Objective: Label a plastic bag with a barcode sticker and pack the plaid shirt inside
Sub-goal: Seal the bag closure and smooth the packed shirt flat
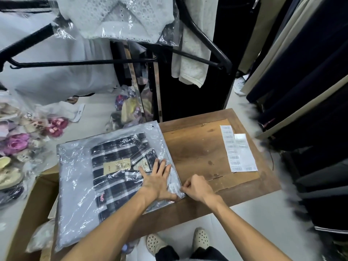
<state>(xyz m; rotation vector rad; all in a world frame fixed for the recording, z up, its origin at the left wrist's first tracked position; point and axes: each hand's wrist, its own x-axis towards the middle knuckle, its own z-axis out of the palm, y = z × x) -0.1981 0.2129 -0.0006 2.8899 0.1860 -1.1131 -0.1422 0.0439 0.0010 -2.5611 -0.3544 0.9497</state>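
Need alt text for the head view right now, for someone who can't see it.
A plaid shirt lies inside a clear plastic bag on a wooden table; the left hand presses the bag flat while the right hand pinches its edge beside a barcode sticker. A barcode label sheet lies farther right.

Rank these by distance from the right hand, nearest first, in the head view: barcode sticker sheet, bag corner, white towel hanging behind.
1. Bag corner, touching the right hand.
2. Barcode sticker sheet, on the table's right side.
3. White towel, hanging beyond the table.
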